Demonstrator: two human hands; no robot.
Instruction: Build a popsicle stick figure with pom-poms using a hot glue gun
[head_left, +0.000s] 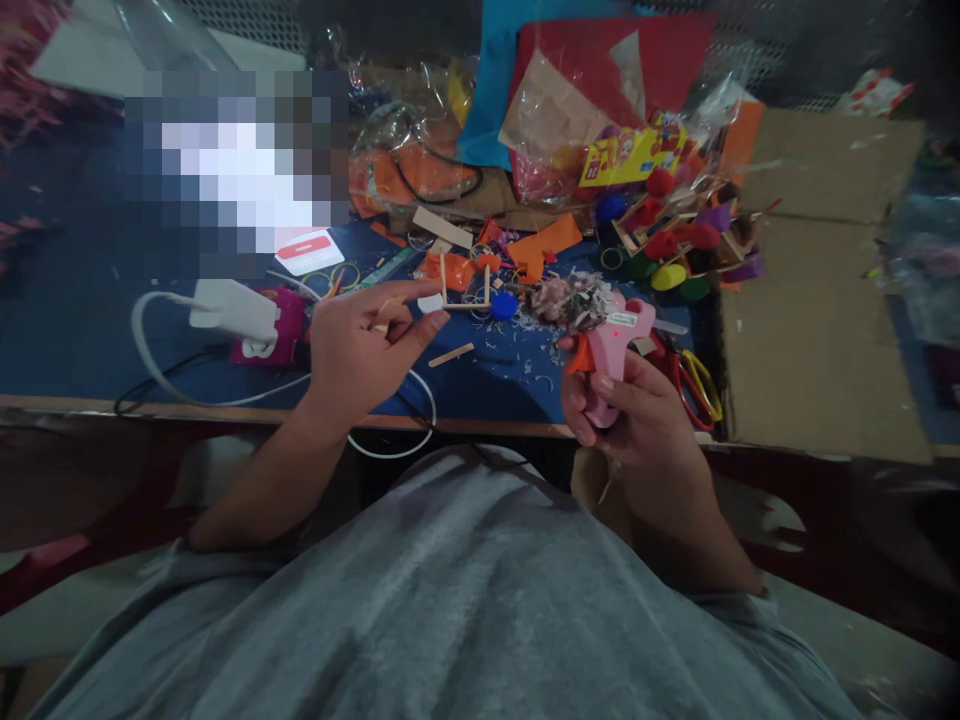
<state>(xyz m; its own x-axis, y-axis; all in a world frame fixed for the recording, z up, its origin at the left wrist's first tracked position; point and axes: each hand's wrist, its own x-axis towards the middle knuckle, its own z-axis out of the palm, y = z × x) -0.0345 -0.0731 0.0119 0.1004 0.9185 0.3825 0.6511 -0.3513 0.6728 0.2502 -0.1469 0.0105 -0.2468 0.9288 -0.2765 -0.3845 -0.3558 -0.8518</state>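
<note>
My right hand (pixel 634 420) is wrapped round the handle of a pink glue gun (pixel 616 345) with an orange trigger, its nozzle pointing up and left over the blue table (pixel 90 320). My left hand (pixel 360 345) is raised above the table's front edge, its fingers pinched on a small wooden stick (pixel 388 310), the index finger stretched toward a little frame of wooden sticks (pixel 465 290). Another loose stick (pixel 451 354) lies just right of that hand. A blue cap (pixel 504 306) sits by the frame.
A white charger block (pixel 232 308) with its cable lies at the left, on a pink object. Red-handled scissors (pixel 694 385) lie beside my right hand. Orange paper scraps, coloured pompoms (pixel 667 245), plastic bags and a cardboard box (pixel 817 300) crowd the back and right.
</note>
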